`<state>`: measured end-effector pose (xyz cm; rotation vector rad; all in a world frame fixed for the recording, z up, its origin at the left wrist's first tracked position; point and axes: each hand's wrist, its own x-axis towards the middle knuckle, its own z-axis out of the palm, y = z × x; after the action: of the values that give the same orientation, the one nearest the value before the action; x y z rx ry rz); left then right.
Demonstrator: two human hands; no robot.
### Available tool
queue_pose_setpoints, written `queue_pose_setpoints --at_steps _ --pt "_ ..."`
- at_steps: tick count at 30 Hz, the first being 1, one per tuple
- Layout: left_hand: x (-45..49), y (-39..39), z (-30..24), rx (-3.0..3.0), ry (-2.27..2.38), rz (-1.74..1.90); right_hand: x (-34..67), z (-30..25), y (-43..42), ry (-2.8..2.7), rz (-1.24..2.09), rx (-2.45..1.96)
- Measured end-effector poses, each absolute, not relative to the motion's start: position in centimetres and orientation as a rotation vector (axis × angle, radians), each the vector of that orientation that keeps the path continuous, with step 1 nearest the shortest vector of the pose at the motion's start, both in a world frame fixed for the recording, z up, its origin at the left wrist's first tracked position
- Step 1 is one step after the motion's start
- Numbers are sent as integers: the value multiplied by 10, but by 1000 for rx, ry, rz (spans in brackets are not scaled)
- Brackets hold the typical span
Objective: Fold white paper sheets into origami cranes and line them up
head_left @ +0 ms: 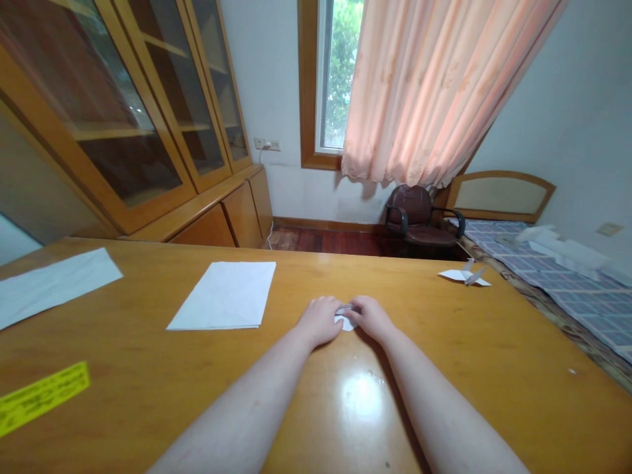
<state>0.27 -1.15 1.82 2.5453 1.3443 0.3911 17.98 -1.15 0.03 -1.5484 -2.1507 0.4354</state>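
Note:
Both of my hands meet at a small folded piece of white paper (348, 324) on the wooden table, near its middle. My left hand (322, 318) is closed on the paper's left side, with the thumb along its near part. From the right, my right hand (371, 317) grips the other side between thumb and fingers. Much of the paper is hidden under the fingers, so its full shape cannot be made out. A folded white paper crane (465, 274) rests at the table's far right, apart from my hands.
A stack of white paper sheets (224, 296) lies left of my hands. Farther left are another white sheet (59, 280) and a yellow label (44, 397). Beyond the table (207, 401) stand a glass-door cabinet (192, 184), an office chair (419, 214) and a bed (553, 263).

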Motion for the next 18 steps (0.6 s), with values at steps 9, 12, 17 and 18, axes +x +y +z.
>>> queue_pose_setpoints --at_steps 9,12,17,18 --pt "2 -4 19 2356 1510 372 178 9 -14 -2238 334 -1484" --pt "3 -6 23 2410 1498 380 176 12 -16 -2221 332 -1489" --pt "3 -10 27 2412 1510 472 174 15 -20 -2164 432 -1571" --pt "2 -11 27 2418 1507 522 173 16 -21 -2151 420 -1590"
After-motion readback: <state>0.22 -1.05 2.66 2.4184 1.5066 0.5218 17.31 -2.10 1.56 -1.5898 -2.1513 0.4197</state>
